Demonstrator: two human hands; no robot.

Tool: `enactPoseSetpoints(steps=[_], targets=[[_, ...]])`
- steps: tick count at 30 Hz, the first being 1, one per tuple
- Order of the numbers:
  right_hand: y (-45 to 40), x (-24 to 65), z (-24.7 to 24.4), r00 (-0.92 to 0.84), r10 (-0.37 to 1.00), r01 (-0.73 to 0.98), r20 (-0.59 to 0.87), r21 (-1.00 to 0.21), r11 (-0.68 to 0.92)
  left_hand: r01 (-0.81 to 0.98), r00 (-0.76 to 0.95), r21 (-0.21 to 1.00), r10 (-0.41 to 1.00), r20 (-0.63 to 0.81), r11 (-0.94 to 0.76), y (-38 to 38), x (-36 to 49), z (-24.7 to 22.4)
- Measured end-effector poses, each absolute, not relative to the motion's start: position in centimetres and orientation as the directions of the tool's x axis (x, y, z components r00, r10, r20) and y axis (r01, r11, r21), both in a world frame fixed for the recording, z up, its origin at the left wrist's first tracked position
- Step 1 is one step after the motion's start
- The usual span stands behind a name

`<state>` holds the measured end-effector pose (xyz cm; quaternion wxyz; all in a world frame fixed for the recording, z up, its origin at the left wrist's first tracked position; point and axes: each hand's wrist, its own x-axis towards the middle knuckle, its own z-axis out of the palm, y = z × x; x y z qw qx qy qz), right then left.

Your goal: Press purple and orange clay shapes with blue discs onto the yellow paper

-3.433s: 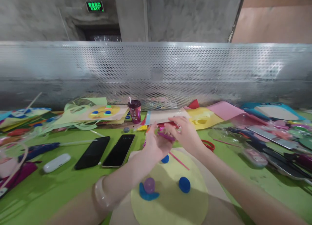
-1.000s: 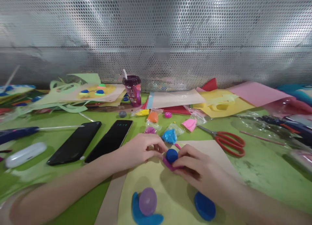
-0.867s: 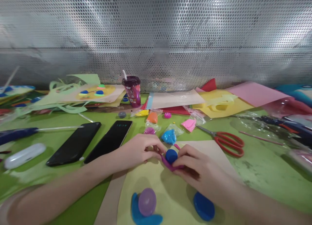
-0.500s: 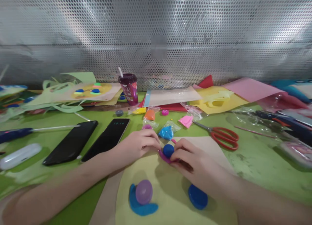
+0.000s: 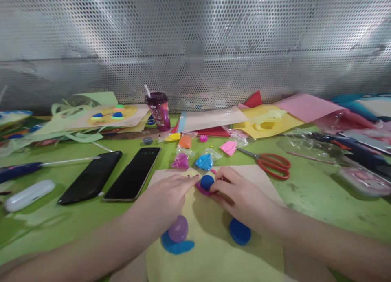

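A sheet of pale yellow paper (image 5: 214, 249) lies on a larger beige sheet (image 5: 256, 174). Near its top is a dark blue ball (image 5: 207, 182), with a thin magenta clay strip (image 5: 201, 189) curving around it. My right hand (image 5: 240, 190) pinches the strip at the ball's right side. From the left, my left hand (image 5: 166, 196) reaches with fingers stretched, a fingertip at the strip's left end; its underside is hidden. Lower on the yellow paper are a purple dome (image 5: 178, 229) beside a curved blue clay piece (image 5: 180, 247), and a dark blue disc (image 5: 240, 232).
Small bags of blue clay (image 5: 204, 162) and magenta clay (image 5: 180, 161) lie behind the paper. Red-handled scissors (image 5: 273, 165) rest at right. Two phones (image 5: 134, 174) (image 5: 91, 178) lie at left. A purple cup (image 5: 159, 113) with a straw stands behind, near coloured paper (image 5: 210, 119).
My left hand has shifted down and toward me, its fingers now straighter, uncovering the magenta clay bag and partly covering the purple dome. My right hand keeps its pinch. The view has shifted slightly.
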<state>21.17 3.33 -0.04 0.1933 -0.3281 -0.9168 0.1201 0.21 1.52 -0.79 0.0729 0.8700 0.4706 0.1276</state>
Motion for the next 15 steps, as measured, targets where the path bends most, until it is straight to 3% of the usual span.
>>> enactPoseSetpoints(steps=[10, 15], targets=[[3.8, 21.5, -0.9, -0.704, 0.643, 0.512, 0.303, -0.41, 0.755, 0.811, 0.529, 0.156, 0.821, 0.215, -0.563, -0.3, 1.3, -1.8], [3.8, 21.6, -0.7, -0.714, 0.628, 0.498, 0.309, -0.407, 0.766, 0.83, 0.494, 0.19, 0.849, 0.187, -0.524, -0.4, 1.7, -1.5]])
